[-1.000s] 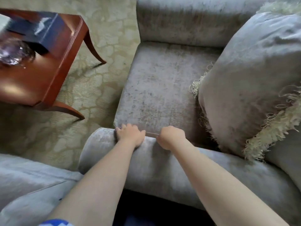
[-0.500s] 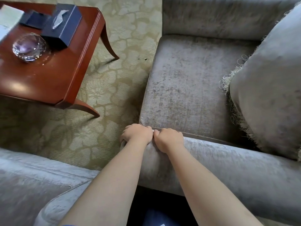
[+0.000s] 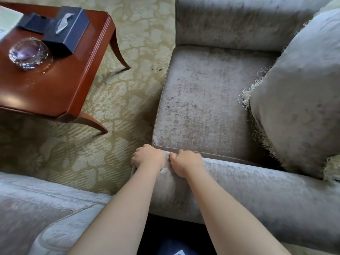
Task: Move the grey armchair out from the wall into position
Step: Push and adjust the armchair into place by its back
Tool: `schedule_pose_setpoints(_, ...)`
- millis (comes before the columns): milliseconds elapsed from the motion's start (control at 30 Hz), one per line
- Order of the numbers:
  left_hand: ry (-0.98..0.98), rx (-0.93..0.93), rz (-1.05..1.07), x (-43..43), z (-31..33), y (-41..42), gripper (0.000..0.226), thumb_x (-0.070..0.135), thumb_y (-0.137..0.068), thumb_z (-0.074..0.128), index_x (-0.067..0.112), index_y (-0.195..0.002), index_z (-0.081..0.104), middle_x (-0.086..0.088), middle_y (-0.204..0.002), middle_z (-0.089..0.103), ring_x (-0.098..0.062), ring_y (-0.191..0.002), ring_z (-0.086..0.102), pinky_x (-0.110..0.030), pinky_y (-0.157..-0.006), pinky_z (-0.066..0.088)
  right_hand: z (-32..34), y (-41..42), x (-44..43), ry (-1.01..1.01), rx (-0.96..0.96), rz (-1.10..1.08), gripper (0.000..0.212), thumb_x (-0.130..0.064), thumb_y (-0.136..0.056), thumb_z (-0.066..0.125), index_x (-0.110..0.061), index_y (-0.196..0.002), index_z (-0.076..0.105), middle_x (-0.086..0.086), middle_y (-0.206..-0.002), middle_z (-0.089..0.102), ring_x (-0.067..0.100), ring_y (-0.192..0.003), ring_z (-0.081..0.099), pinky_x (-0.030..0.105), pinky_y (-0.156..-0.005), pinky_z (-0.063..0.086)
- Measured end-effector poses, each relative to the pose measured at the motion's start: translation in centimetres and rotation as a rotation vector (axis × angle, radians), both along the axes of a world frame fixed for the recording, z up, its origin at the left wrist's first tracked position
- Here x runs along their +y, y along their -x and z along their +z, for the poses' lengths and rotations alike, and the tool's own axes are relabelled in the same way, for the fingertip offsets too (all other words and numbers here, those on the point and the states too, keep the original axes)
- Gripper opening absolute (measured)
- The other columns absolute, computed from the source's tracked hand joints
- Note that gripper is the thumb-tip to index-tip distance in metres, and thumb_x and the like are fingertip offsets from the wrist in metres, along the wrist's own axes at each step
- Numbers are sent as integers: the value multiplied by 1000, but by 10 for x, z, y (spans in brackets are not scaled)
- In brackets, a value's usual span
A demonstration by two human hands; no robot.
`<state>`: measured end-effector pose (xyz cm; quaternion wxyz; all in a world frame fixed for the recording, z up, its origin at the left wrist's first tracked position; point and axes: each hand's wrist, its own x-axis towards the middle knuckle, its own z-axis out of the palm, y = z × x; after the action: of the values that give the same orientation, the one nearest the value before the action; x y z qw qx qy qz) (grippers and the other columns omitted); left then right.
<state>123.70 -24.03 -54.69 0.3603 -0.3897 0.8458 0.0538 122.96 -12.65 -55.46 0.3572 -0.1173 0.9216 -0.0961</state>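
The grey velvet armchair (image 3: 202, 100) fills the right half of the view, seen from above over its near armrest (image 3: 257, 184). My left hand (image 3: 148, 158) grips the front end of that armrest, fingers curled over its rounded tip. My right hand (image 3: 185, 162) sits right beside it, fingers curled over the armrest's top edge by the seat cushion. A grey fringed pillow (image 3: 298, 100) leans in the seat at the right.
A reddish wooden side table (image 3: 60, 85) stands at the upper left on patterned green carpet (image 3: 117, 111), bearing a glass bowl (image 3: 28, 52) and a dark blue tissue box (image 3: 66, 34). Another grey upholstered seat (image 3: 36, 208) lies at the lower left.
The armchair and my hands have shifted right in view, away from the side table; more carpet shows between them. My hands have drawn together at the armrest's front end.
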Motion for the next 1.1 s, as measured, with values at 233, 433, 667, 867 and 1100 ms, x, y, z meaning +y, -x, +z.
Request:
schedule_pose_setpoints(233,54,-103,-66,14,7,12,66,51,-95,25,7,-143,31,-18,-147,31,-34,-135,28,-47,-109,20,6,-5,40,167,98,-67,45,-38,-99,26,-10,-110,60,12,-116,59,32,-109,52,37,-90,37)
schedule_pose_setpoints(433,-66,-108,-422,142,2,19,73,59,-91,19,12,-146,29,-13,-154,23,-34,-143,5,-60,-110,0,11,-6,189,108,225,-188,34,-35,-99,34,-12,-99,60,4,-107,56,26,-103,51,36,-84,37)
schedule_pose_setpoints(667,-345,50,-781,340,1,13,61,49,-94,24,8,-135,43,-14,-141,42,-31,-135,27,-50,-106,20,26,-14,403,-162,258,-470,19,-20,-90,48,-6,-94,61,16,-100,57,36,-97,53,41,-79,44)
schedule_pose_setpoints(867,-387,134,-792,418,4,19,49,36,-94,29,6,-124,54,-17,-127,54,-34,-116,48,-44,-97,28,6,12,421,-241,44,-425,35,-24,-92,37,-8,-107,64,18,-119,61,33,-107,58,35,-84,46)
schedule_pose_setpoints(1100,-331,206,-766,419,-4,14,50,40,-95,26,8,-114,59,-17,-119,59,-33,-107,54,-41,-88,34,2,16,415,-261,9,-471,42,-35,-90,39,-10,-114,65,13,-124,61,32,-109,59,33,-82,46)
